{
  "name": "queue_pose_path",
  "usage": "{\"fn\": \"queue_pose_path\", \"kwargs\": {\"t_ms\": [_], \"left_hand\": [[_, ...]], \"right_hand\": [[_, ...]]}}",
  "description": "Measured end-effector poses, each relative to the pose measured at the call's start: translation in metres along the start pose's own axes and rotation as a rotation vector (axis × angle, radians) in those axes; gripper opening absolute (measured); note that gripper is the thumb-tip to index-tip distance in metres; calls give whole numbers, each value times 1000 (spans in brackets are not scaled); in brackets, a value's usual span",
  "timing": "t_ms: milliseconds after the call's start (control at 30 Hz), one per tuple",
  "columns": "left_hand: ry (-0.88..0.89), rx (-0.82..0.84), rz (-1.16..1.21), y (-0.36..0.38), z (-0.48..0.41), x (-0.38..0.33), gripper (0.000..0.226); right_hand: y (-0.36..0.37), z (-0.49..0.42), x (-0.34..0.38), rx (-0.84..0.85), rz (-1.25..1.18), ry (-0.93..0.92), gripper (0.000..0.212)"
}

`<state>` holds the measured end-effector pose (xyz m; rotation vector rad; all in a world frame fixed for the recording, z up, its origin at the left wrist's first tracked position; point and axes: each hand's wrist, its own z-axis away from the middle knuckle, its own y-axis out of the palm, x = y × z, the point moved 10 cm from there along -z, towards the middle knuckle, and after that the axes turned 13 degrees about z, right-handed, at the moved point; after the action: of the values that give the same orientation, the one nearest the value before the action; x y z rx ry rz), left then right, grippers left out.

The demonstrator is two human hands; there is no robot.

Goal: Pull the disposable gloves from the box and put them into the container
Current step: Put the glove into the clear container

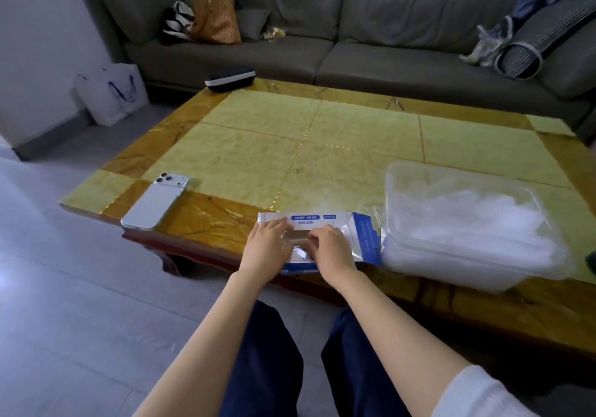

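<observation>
Tiled worktop (pixel 258 145) before a grey sofa (pixel 322 58). At near edge, left hand (pixel 264 247) flat on box (pixel 325 221), right hand (pixel 333 250) pinching clear glove (pixel 288 239) at its opening. Toward near-right corner, container (pixel 398 174) already heaped with gloves (pixel 471 219): apparently well along, more to pull.

Box (pixel 319 239): white print on blue label strip, upside down, too small/blurred to read.

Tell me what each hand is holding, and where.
The right hand seems to pinch a clear glove at the box's top opening. The left hand lies flat on the box beside that opening, gripping nothing.
</observation>
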<state>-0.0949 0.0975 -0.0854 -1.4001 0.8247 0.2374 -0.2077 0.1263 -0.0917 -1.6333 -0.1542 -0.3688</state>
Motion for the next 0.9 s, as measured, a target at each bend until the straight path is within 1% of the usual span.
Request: {"fn": "queue_pose_path", "kwargs": {"t_ms": [133, 233, 267, 300, 400, 433, 500, 533, 567, 633, 700, 800, 900], "left_hand": [[4, 11, 10, 3, 1, 2, 38], [0, 10, 18, 2, 1, 3, 39], [-2, 7, 20, 2, 0, 3, 39], [-2, 6, 25, 2, 0, 3, 39], [-3, 8, 37, 2, 0, 3, 39], [-3, 12, 37, 2, 0, 3, 39], [-4, 17, 40, 3, 0, 2, 40], [-5, 17, 44, 3, 0, 2, 40], [-6, 17, 45, 2, 0, 2, 40], [-9, 22, 42, 1, 0, 2, 40], [-19, 35, 52, 1, 0, 2, 41], [-26, 48, 66, 2, -1, 3, 41], [-33, 48, 83, 2, -2, 5, 41]], "right_hand": [[-3, 0, -13, -35, -262, 110, 21], [-12, 1, -37, -120, -503, 286, 21], [-12, 1, -44, -127, -542, 322, 21], [-12, 0, -47, -111, -538, 313, 20], [-10, -1, -34, -12, -450, 165, 16], [-9, -2, -25, 20, -396, 112, 21], [-7, -7, -7, 51, -182, -1, 32], [-7, -10, 0, 40, -78, -43, 32], [-9, -12, 6, 18, -20, -68, 27], [-11, -16, 11, -2, 1, -85, 16], [-12, -18, 10, 8, 13, -101, 14], [-25, -22, 3, -10, -14, -109, 17], [-33, -24, -6, -26, -32, -88, 26]]}}
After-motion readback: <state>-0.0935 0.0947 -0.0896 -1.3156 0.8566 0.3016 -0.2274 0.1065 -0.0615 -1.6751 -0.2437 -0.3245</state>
